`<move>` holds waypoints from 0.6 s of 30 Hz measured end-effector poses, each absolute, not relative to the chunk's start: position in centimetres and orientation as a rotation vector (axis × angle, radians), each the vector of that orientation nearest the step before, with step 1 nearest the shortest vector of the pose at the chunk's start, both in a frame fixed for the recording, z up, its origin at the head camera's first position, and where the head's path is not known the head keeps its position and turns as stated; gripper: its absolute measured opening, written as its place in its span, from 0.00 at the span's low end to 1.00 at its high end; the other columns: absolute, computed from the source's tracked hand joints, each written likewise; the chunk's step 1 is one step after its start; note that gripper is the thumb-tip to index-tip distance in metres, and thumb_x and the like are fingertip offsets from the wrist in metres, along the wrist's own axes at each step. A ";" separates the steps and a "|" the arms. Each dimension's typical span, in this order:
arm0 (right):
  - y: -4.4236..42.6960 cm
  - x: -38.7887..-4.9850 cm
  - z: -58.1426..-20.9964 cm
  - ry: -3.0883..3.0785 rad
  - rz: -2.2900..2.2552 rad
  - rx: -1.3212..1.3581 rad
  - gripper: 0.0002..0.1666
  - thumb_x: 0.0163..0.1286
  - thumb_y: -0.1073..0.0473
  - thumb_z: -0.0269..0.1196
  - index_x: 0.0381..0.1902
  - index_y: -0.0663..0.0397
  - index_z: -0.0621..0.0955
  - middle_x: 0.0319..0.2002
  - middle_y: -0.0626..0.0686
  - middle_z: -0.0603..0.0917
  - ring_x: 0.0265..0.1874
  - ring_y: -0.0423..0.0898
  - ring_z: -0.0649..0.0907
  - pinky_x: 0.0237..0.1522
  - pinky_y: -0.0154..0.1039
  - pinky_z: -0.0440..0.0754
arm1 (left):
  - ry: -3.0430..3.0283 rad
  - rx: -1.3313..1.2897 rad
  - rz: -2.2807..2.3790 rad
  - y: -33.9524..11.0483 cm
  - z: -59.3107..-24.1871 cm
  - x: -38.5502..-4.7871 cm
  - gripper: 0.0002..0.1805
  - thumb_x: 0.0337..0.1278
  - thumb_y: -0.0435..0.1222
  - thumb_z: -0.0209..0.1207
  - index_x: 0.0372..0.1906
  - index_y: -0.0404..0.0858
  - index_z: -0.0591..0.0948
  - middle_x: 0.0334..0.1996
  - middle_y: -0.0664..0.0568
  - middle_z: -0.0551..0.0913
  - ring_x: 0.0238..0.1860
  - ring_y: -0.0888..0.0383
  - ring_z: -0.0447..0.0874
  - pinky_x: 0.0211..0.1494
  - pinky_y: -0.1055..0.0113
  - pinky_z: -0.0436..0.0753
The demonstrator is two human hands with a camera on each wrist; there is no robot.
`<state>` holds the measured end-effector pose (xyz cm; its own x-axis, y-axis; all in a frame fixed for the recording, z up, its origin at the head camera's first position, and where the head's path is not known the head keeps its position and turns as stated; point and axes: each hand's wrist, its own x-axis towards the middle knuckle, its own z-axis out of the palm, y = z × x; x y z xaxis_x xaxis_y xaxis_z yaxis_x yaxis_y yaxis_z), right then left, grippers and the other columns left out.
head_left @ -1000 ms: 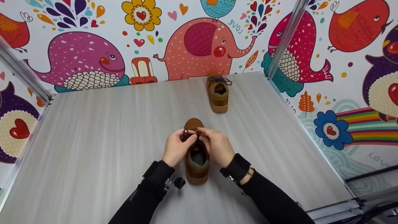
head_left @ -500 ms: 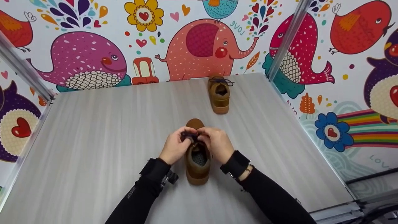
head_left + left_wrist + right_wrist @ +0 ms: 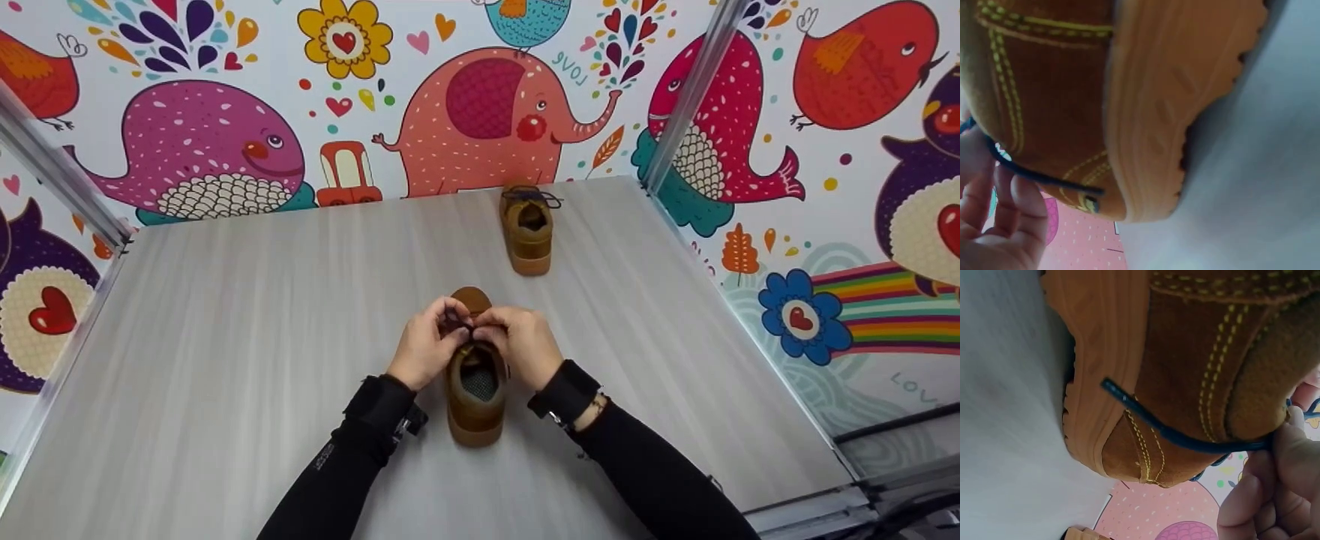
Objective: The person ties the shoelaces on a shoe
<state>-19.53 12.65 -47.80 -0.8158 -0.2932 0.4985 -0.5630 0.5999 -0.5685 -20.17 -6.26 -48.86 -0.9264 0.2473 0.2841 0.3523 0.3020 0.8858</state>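
A brown shoe (image 3: 477, 409) with a tan sole stands in front of the person, toe pointing away. Over its lacing the left hand (image 3: 425, 343) pinches a dark shoelace (image 3: 1033, 173), one end of which hangs along the shoe's side in the left wrist view. Facing it, the right hand (image 3: 525, 346) pinches the lace between thumb and fingers, close to the left fingertips. In the right wrist view a loose shoelace end (image 3: 1145, 417) trails from that grip across the shoe's flank. Fingers hide most of the knot area.
Farther back, a matching brown shoe (image 3: 527, 236) with its lace in a bow stands near the back wall. The grey wood-grain surface (image 3: 247, 337) is bordered by walls with cartoon prints (image 3: 480, 127). Metal rails (image 3: 690, 97) run along the corners.
Both hands stay over the shoe's lacing. The left fingers have shifted and the lace loop by them has changed shape. The right hand has hardly moved; both shoes stay in place.
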 end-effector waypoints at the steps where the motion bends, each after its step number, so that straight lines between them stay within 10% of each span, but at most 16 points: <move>1: 12.7 -19.6 -47.8 -2.474 1.063 0.694 0.07 0.66 0.58 0.75 0.37 0.56 0.92 0.36 0.51 0.94 0.37 0.47 0.93 0.40 0.41 0.91 | -2.454 -0.576 -1.704 -6.2 -48.9 -20.1 0.11 0.67 0.22 0.63 0.50 0.33 0.81 0.43 0.43 0.90 0.45 0.48 0.89 0.49 0.69 0.83; 13: 13.8 -20.8 -45.3 -2.480 1.327 0.835 0.21 0.70 0.55 0.74 0.58 0.58 0.88 0.44 0.56 0.91 0.32 0.47 0.84 0.35 0.33 0.81 | -2.466 -0.558 -1.613 -5.8 -49.2 -19.7 0.15 0.67 0.26 0.62 0.56 0.31 0.77 0.43 0.42 0.87 0.41 0.56 0.81 0.46 0.70 0.79; 18: 13.6 -22.1 -44.3 -2.438 1.395 0.910 0.13 0.71 0.55 0.75 0.48 0.56 0.92 0.41 0.55 0.92 0.32 0.44 0.84 0.36 0.33 0.81 | -2.460 -0.557 -1.649 -5.8 -49.2 -19.6 0.14 0.68 0.26 0.62 0.56 0.30 0.77 0.40 0.43 0.87 0.40 0.59 0.81 0.45 0.72 0.79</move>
<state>-22.05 13.58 -44.32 -0.7937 -0.4159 0.4438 -0.5934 0.3692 -0.7152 -19.59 -5.78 -49.23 -0.9238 0.2305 0.3057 0.3703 0.3354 0.8662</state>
